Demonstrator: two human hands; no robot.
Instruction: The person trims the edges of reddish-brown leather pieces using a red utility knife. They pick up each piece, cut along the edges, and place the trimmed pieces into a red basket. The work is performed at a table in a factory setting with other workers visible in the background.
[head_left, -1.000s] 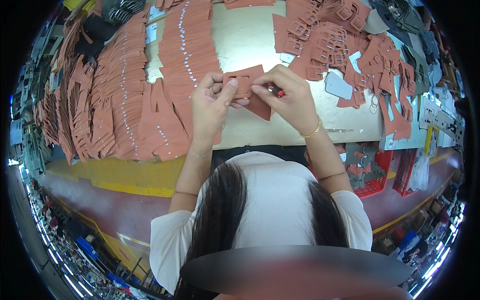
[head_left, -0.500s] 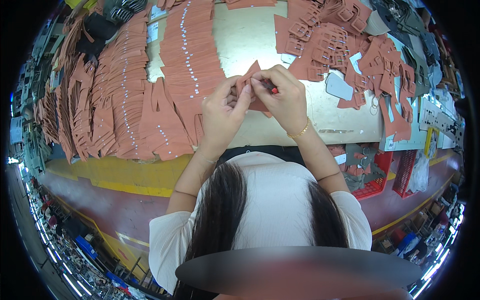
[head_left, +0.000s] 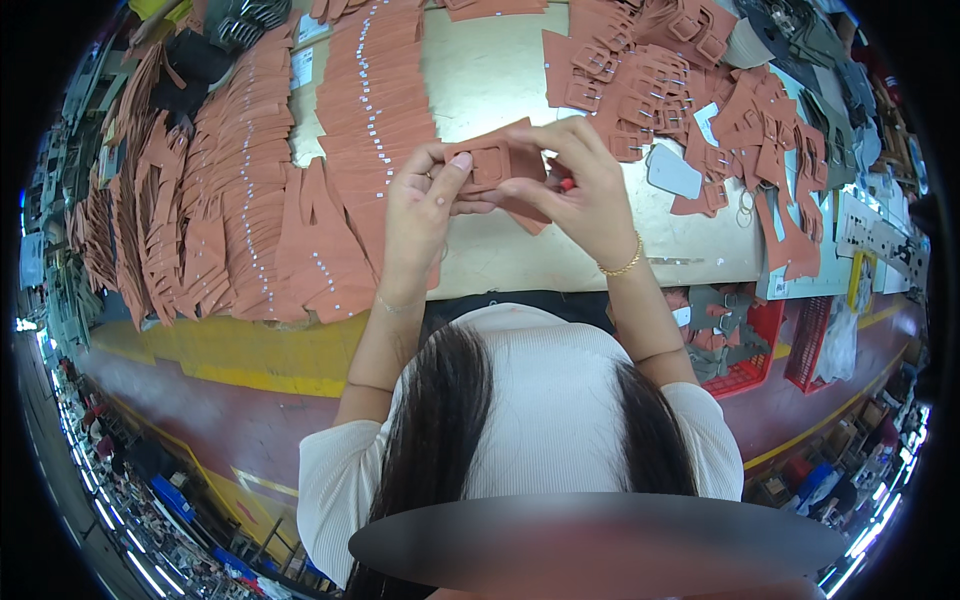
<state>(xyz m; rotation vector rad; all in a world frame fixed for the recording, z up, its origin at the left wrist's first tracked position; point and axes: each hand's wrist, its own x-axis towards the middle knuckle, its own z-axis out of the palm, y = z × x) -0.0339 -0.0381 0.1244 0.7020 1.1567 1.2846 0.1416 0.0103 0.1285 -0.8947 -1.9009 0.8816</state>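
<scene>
Both hands are holding one small reddish-brown leather piece (head_left: 497, 165) up over the bench (head_left: 490, 260), just in front of the person. The left hand (head_left: 425, 205) is pinching the piece's left end, with its fingers closed tight on it. The right hand (head_left: 585, 190) is closing around the right end, and something small and red (head_left: 567, 184) is peeking out under its fingers; I cannot tell what it is. At about 9 o'clock from the hands, long rows of flat leather pieces (head_left: 250, 200) are lying in neat overlapping lines. At about 1 o'clock, a heap of buckle-shaped pieces (head_left: 660, 70) is piling up. The piece is being held only at its edges, so a loose pinch could let it slip and drop. A bumping elbow could also mess up the neat rows nearby.
</scene>
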